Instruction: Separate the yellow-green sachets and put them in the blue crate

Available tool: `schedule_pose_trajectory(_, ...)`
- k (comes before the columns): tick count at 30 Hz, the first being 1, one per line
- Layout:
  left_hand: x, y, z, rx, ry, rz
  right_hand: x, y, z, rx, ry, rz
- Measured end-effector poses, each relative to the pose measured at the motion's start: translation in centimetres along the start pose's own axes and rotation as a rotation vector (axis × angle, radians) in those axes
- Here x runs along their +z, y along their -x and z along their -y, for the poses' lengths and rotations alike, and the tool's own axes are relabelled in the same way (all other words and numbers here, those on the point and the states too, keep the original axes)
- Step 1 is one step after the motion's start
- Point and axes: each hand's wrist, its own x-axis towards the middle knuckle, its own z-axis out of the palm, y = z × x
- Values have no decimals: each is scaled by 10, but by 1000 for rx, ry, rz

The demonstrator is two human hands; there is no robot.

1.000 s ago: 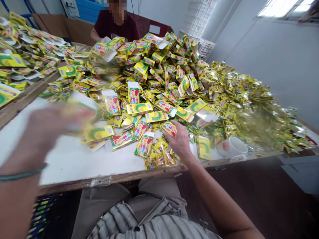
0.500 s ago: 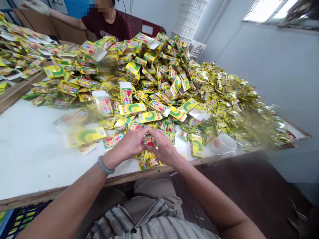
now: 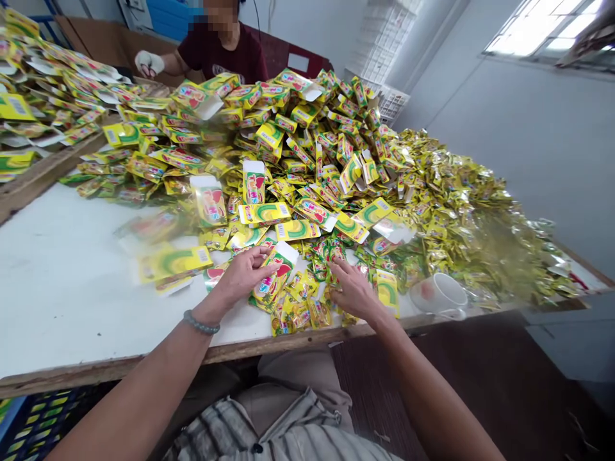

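Pale walls (image 3: 538, 166) close off the back and right of what reaches me through the head camera. Across the middle I have a white table (image 3: 57, 275), bare at centre left, with a wooden edge (image 3: 120, 368) along its front. On it a great mound of yellow-and-green cartons (image 3: 298, 128) rises at upper centre, and a broad heap of shiny yellow sachets (image 3: 446, 186) spreads from it toward the right. At upper left, past a wooden strip (image 3: 48, 168), I see another pile of cartons (image 3: 62, 89). A co-worker in a dark red top (image 3: 235, 54) is behind the mound at the top, one white-gloved hand (image 3: 148, 63) near that left pile. At lower left I make out a dark blue lattice crate (image 3: 52, 403) below the table's edge.

Near the centre I see the wearer's two hands, apart from each other. The left hand (image 3: 245, 275) is clamped on a carton (image 3: 270, 285), thumb across its printed front; the carton is tilted, its white flap toward the upper right. Just to the right, the right hand (image 3: 354, 288) reaches its fingertips to some green sachets (image 3: 319, 256); I cannot tell whether they grip one. A white mug (image 3: 439, 294) rests at right near the front edge, and a loose carton (image 3: 387, 291) lies between it and the right hand. Smallest of all, a few yellow sachets (image 3: 300, 310) lie between the hands.
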Motion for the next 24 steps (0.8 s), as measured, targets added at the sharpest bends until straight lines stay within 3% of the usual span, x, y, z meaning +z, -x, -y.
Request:
schedule_pose_trajectory(4,-1,1,-1,32,-135,-10,14,1,-10,93,-155,-195)
schedule_pose_trajectory(7,-2,1,2,46,-227,-1,12,-1,-4,200,-367,-333)
schedule_pose_trajectory(10,-2,1,7,57,-259,37,2,-7,13,236,-669,-267)
schedule_pose_trajectory(14,-3,-2,13,59,-222,116,-7,-18,34,131,-875,-181)
schedule_pose_trajectory(20,-3,-3,12,39,-165,165,-16,-34,35,16,-768,-82)
schedule_pose_trajectory(24,-2,-2,10,81,-194,136,-31,-37,41,-57,-636,80)
